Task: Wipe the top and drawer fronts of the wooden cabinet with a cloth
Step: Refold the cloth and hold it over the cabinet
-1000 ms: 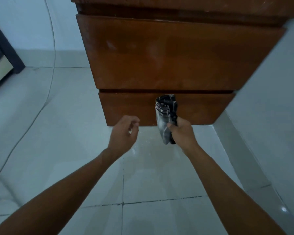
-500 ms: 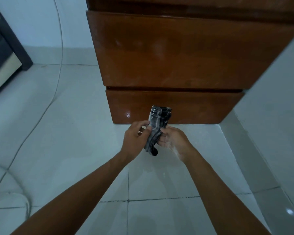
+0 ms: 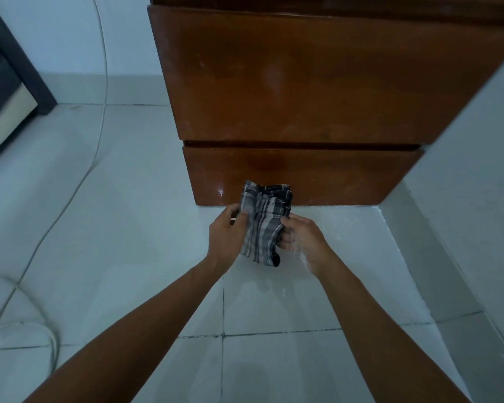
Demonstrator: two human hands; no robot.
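Both hands, left (image 3: 226, 234) and right (image 3: 301, 238), clamp a folded plaid cloth (image 3: 264, 222) just before the cabinet's (image 3: 303, 82) bottom drawer (image 3: 317, 175), closed, contents hidden, above the tiled floor (image 3: 128, 228).

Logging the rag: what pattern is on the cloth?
Grey-and-white plaid with dark stripes, on the folded fabric cloth; head view.

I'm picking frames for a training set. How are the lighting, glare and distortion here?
Head view: dim and bluish; soft glare on the upper drawer front; wide-angle bending curves the white cable; cloth stripes and both hands stay sharp.
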